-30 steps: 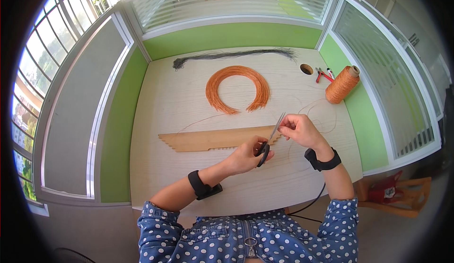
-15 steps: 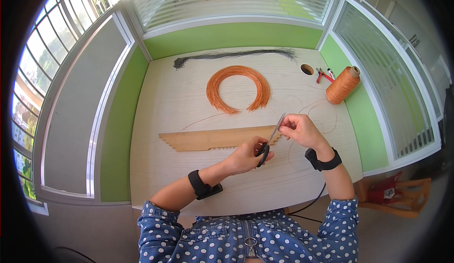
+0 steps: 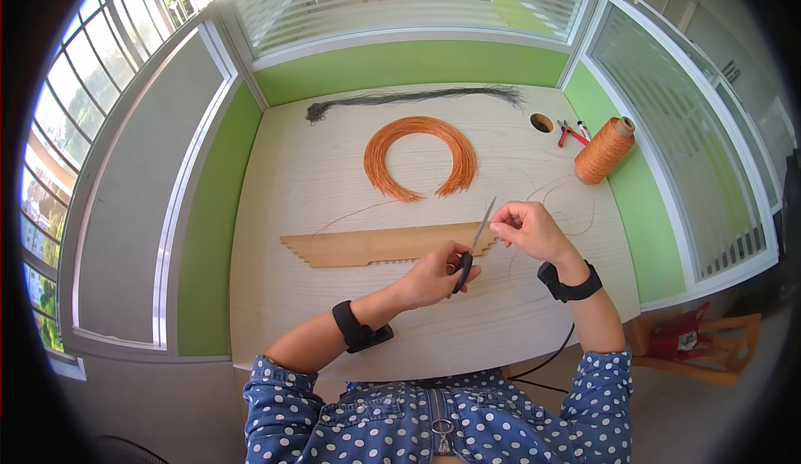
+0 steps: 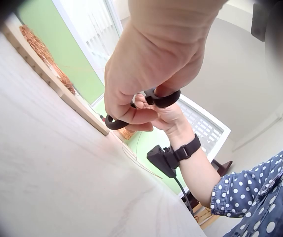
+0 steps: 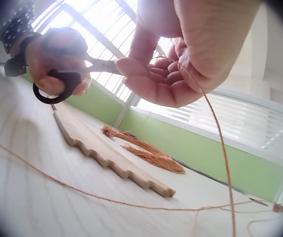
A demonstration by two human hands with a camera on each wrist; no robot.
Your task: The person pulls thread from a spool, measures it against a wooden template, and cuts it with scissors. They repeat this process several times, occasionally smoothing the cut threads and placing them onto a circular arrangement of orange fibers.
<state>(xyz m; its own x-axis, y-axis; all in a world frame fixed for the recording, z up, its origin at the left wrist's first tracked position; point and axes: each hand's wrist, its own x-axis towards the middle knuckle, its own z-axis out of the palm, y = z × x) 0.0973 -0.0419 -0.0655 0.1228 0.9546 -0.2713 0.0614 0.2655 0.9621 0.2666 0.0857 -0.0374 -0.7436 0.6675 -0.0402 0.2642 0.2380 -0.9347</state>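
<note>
In the head view the left hand (image 3: 434, 276) grips black-handled scissors (image 3: 463, 272), fingers through the loops, the blades pointing up and away. Close to the blades, the right hand (image 3: 527, 229) pinches an orange thread between thumb and fingers; the thread (image 5: 220, 133) hangs down from that hand in the right wrist view. Under and behind both hands lies a flat wooden board (image 3: 359, 245) with notched edges. From the left wrist, the left hand (image 4: 156, 69) shows its fingers in the scissor loops (image 4: 165, 99). Whether the blades touch the thread cannot be told.
An orange thread bundle (image 3: 381, 151) lies curved behind the board, with a dark strand bundle (image 3: 409, 97) beyond it. At the right stand an orange spool (image 3: 604, 151), red-handled pliers (image 3: 572, 134) and a table hole (image 3: 541, 122). Loose thread crosses the table; partitions (image 3: 409, 62) surround it.
The scissor blades, apart in the earlier head views, now look closed together, and the handle loops have drawn together. Both hands are almost where they were.
</note>
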